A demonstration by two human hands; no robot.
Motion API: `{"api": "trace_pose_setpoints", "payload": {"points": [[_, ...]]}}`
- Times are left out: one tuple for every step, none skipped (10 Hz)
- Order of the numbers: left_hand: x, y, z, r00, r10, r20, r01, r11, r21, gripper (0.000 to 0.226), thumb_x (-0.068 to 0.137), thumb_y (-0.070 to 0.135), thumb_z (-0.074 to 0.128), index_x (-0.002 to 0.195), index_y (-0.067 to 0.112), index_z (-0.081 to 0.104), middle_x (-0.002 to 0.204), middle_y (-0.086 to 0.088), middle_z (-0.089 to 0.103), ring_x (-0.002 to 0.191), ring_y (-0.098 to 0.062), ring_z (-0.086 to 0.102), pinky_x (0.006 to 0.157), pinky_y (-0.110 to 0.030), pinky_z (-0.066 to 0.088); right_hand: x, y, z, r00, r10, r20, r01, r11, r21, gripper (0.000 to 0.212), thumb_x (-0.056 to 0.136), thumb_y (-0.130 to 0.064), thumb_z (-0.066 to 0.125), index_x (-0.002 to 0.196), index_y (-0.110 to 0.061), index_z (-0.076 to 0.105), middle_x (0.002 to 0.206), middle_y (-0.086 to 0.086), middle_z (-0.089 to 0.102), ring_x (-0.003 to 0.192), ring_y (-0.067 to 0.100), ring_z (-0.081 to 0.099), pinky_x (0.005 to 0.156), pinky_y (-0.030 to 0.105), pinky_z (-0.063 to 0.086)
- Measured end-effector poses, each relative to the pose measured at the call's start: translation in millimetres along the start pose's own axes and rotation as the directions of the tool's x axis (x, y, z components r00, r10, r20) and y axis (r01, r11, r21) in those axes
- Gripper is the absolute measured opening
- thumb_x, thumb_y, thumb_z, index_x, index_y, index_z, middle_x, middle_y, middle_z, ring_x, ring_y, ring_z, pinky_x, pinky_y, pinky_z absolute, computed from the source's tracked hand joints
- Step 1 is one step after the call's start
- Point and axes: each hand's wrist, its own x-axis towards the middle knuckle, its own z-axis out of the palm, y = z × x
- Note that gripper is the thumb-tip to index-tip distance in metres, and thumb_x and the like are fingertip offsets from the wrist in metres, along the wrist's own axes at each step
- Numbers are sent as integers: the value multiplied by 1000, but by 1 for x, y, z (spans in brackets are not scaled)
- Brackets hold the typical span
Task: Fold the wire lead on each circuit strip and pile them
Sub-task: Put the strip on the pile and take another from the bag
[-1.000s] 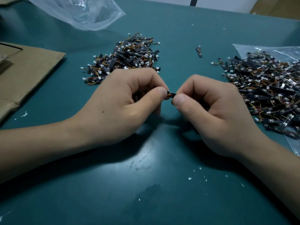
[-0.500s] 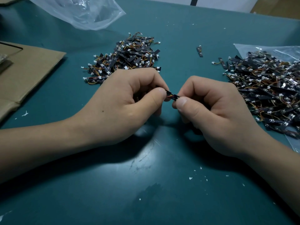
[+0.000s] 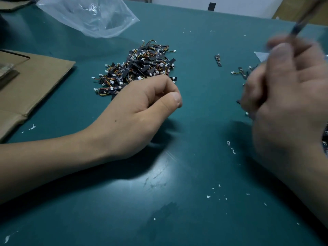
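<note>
A pile of black circuit strips (image 3: 140, 68) with coloured wire leads and white plugs lies at the centre left of the green table (image 3: 177, 201). My left hand (image 3: 142, 110) rests just in front of it, fingers curled and thumb against the index finger, with nothing showing between them. My right hand (image 3: 287, 96) is raised at the right and blurred by motion. A dark, blurred circuit strip (image 3: 298, 27) sticks up from its curled fingers. This hand hides most of the second pile; a few loose strips (image 3: 241, 72) show beside it.
A lone strip (image 3: 218, 60) lies between the two piles. A clear plastic bag (image 3: 92, 16) sits at the back left and flat cardboard (image 3: 35, 82) at the left edge. White crumbs dot the table in front.
The hands have parted. My right hand swung up and to the right with the strip, and my left hand stayed near the left pile without it.
</note>
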Motion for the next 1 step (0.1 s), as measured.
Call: {"api": "trace_pose_setpoints", "payload": {"points": [[-1, 3, 1, 1000, 17, 3, -17, 999, 35, 25, 96, 32, 51, 79, 17, 62, 56, 2, 42, 53, -11, 36, 52, -24, 30, 10, -1, -2, 967, 239, -85, -218, 954, 205, 21, 106, -33, 49, 112, -19, 63, 59, -7, 57, 36, 12, 34, 49, 19, 25]]}}
